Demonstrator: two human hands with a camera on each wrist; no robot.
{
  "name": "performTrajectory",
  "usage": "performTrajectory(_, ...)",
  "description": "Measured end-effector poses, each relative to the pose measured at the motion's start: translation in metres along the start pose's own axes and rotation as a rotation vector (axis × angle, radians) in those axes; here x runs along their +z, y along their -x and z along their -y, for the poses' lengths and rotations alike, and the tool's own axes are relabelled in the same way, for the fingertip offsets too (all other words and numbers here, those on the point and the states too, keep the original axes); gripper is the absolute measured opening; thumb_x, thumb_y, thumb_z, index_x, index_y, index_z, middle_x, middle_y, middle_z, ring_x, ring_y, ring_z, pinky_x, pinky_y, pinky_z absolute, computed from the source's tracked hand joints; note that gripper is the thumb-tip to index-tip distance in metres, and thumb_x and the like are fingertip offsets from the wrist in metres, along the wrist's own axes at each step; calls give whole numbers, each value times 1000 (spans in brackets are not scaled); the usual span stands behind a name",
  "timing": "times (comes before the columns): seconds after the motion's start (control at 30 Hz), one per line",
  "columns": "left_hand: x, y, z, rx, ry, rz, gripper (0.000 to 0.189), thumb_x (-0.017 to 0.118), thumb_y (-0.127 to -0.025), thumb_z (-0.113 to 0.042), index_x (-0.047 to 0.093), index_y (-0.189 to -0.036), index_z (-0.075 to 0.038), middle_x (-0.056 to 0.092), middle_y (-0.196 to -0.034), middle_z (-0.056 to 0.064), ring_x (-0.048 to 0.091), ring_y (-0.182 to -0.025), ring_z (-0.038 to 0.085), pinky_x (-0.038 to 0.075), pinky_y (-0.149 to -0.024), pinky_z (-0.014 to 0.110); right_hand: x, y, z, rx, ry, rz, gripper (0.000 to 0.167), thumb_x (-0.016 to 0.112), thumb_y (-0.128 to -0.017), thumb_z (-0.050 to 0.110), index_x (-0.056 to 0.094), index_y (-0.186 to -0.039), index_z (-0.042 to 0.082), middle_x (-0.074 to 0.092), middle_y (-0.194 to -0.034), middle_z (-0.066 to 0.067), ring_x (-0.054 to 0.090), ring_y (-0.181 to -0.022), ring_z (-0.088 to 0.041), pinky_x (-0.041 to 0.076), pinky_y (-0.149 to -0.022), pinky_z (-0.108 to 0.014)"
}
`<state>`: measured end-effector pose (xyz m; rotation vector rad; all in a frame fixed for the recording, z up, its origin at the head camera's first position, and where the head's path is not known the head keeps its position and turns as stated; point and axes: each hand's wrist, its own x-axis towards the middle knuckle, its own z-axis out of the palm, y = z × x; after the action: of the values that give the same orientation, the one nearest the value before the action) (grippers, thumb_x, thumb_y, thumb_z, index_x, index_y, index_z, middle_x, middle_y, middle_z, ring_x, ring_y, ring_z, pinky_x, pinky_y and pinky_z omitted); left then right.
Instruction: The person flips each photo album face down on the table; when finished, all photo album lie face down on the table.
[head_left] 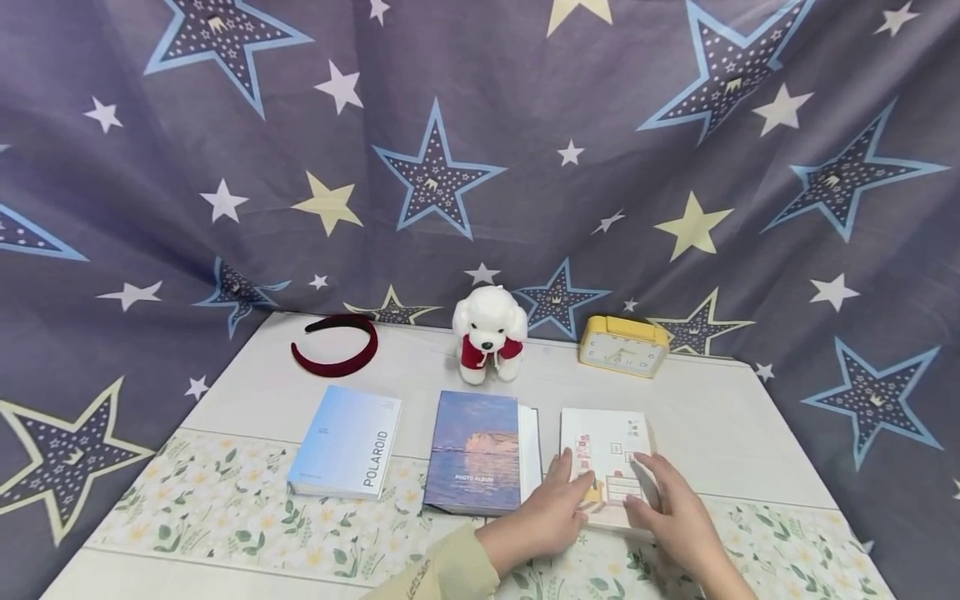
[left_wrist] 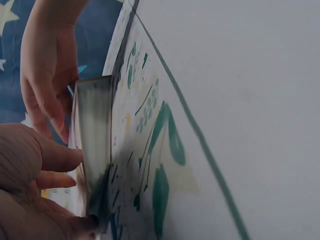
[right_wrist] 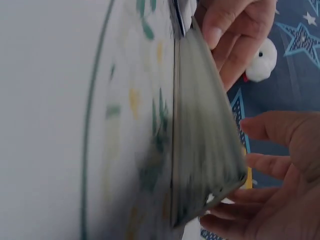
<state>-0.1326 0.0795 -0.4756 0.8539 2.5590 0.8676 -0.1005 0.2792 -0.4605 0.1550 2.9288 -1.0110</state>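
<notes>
A thick white book with small red and yellow drawings on its cover lies on the table at the right. My left hand is at its left edge, fingers extended over the cover's near left part. Over the right side of the book, my right hand has its thumb and fingers spread apart. The page edges of the book face the camera in the right wrist view, the right hand beside the cover. In the left wrist view, the fingertips of the left hand are right at the book.
Left of the white book lie a blue photo album and a pale blue Polaroid album. Behind them are a dark red headband, a white plush dog and a yellow clock. A star-patterned curtain hangs behind the table.
</notes>
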Motion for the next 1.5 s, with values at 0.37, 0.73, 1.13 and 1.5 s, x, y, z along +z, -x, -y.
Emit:
performTrajectory(0.37, -25, 28, 0, 35, -132, -25, 54, 60, -95, -24, 46, -146, -13, 21, -159, 19, 14, -146, 40, 34, -108, 53, 16, 0, 32, -189, 0, -144, 46, 69, -91, 19, 57, -133, 5, 40, -146, -28, 50, -123, -46, 46, -94, -56)
performTrajectory(0.73, -47, 52, 35, -37, -32, -235, 67, 63, -91, -18, 35, -150, -4, 3, -161, 22, 6, -147, 41, 22, -113, 55, 42, -10, 54, -238, -215, -21, 44, 68, -91, 13, 58, -132, 1, 42, -147, -23, 53, -123, -41, 44, -100, -46)
performTrajectory(1.13, -58, 67, 73, -197, -44, -436, 75, 69, -84, -18, 36, -148, 2, 3, -156, 33, -3, -143, 50, 11, -112, 65, 67, -15, 78, -171, -380, 154, 43, 64, -94, 18, 56, -135, 7, 36, -150, -26, 51, -125, -41, 47, -98, -45)
performTrajectory(1.5, -53, 69, 78, -175, 67, -462, 79, 72, -81, -21, 36, -148, 1, -2, -156, 34, 2, -143, 51, 17, -110, 66, 72, -12, 100, -22, -479, 185, 36, 56, -97, 18, 59, -133, 12, 41, -148, -21, 38, -134, -47, 34, -105, -60)
